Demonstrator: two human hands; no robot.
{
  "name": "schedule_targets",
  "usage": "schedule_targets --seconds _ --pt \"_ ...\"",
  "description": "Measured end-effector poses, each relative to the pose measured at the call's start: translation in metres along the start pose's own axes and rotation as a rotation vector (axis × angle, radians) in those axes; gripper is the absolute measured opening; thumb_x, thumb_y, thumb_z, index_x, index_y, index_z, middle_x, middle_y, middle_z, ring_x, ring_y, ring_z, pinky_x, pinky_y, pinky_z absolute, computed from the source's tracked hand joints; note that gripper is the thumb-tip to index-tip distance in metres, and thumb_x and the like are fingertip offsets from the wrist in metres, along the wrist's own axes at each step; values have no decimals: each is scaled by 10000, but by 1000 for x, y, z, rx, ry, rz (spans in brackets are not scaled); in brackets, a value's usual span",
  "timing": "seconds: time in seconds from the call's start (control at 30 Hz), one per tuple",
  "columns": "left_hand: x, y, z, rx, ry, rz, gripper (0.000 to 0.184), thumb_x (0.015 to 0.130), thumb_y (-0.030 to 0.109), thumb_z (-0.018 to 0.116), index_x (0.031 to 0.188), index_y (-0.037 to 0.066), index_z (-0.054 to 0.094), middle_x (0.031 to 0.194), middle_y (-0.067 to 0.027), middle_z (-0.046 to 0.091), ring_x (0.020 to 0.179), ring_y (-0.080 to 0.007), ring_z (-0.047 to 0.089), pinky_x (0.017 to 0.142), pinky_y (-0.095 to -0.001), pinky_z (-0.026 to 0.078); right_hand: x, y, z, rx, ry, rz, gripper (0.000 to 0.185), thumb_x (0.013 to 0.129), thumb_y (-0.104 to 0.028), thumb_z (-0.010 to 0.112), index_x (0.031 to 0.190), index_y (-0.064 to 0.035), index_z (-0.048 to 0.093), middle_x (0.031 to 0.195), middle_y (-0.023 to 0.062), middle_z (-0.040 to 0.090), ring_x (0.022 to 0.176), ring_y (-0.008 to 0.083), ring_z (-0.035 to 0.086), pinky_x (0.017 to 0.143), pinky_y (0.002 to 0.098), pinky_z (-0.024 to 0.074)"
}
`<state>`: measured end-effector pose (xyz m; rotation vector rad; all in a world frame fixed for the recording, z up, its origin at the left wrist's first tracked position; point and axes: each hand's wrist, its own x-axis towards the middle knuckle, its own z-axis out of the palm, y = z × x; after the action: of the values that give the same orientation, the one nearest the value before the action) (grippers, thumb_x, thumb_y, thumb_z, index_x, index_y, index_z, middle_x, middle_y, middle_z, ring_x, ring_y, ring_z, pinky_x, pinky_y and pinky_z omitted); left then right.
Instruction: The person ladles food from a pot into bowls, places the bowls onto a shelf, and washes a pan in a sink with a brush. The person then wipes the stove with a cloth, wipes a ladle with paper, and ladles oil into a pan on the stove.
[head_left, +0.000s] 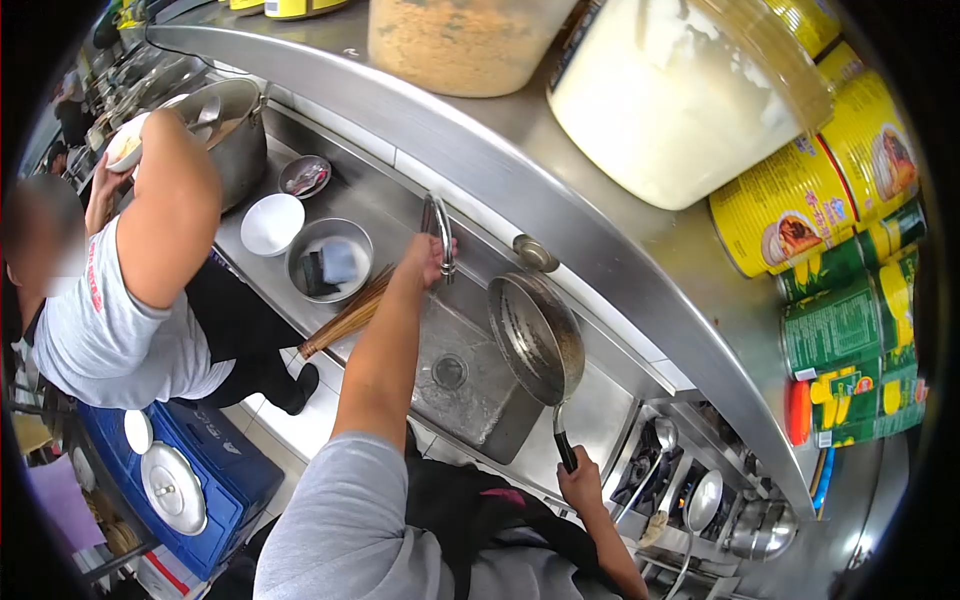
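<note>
My left hand [430,260] reaches over the sink [470,385], its fingers closed around the metal faucet [441,225]. In my right hand [581,483] is the black handle of a frying pan [537,338]. The pan is tilted on its side above the sink's right part, its inner surface facing the basin. A bamboo brush [350,318] lies at the sink's left edge, partly behind my left forearm. Left of it, a metal bowl [330,260] holds a blue cloth or sponge [340,261] and a dark pad.
Another person [140,260] stands at left, holding a white bowl near a large pot [237,140]. A steel shelf [480,130] with tubs and cans [785,205] overhangs the sink. Stove burners with ladles [704,500] are at right; a blue cooler [240,480] stands lower left.
</note>
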<state>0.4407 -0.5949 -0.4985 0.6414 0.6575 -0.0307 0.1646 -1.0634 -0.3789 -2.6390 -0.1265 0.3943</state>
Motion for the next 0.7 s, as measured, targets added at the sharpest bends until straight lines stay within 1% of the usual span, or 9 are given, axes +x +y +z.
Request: schedule_targets --seconds 0.1,0.17,0.27,0.37,0.43,0.5,0.53,0.63,0.7 --pt "-8 -68 -49 547 151 281 285 962 339 516 936 97 665 821 -54 646 758 -207 624 674 -372 511 -1 1 6 71 3 -15 240 833 -92 722 971 -15 541 672 215 597 647 416 644 612 455 492" --pt "-43 -153 -58 524 258 670 226 989 195 527 897 50 673 833 -68 687 805 -191 653 740 -340 514 -1 1 11 76 -5 -27 245 832 -96 721 968 -10 537 682 215 603 647 408 645 617 449 496" --pt "-136 -221 -14 802 0 748 408 1092 339 400 1163 62 691 1060 -124 713 986 -263 666 902 -412 508 -1 1 21 83 -25 -25 256 829 -104 727 969 -12 535 686 219 609 660 407 659 617 453 500" --pt "-187 -250 25 697 -568 429 469 1103 362 323 1415 103 558 1484 -127 540 1405 -303 472 1149 -358 362 0 -8 23 74 -75 -1 237 849 -118 712 968 -21 531 718 267 633 735 481 665 635 522 502" --pt "-166 -281 1 960 -625 595 495 1089 390 331 1457 133 538 1571 -95 449 1499 -238 355 1209 -445 281 1 -12 22 37 -71 -16 244 848 -123 710 979 -27 529 718 266 637 737 481 667 640 537 507" --pt "-153 -245 -41 1771 -278 578 531 1059 434 390 1498 161 510 1625 -101 373 1532 -246 287 1204 -587 232 -3 -8 21 3 -51 -18 250 847 -129 708 991 -34 526 719 266 642 739 481 669 646 552 513" --pt "-148 -232 -58 1776 -295 589 531 1059 434 390 1498 161 510 1625 -101 373 1532 -246 287 1204 -587 232 -3 0 20 -89 -47 -32 260 843 -132 708 1005 -44 524 712 260 644 731 483 668 652 565 520" --pt "-132 -196 -98 1883 270 166 574 994 414 542 1510 166 504 1566 -185 443 1501 -351 333 1153 -654 280 -17 10 16 -211 -17 -15 295 833 -137 710 1039 -73 508 690 240 648 710 488 667 668 584 538" --pt "-139 -172 -107 1784 113 190 596 981 431 570 1510 165 507 1511 -179 508 1461 -333 397 1137 -629 320 -30 17 17 -198 54 -47 232 832 -119 686 982 -72 516 632 245 612 659 488 649 613 582 513"
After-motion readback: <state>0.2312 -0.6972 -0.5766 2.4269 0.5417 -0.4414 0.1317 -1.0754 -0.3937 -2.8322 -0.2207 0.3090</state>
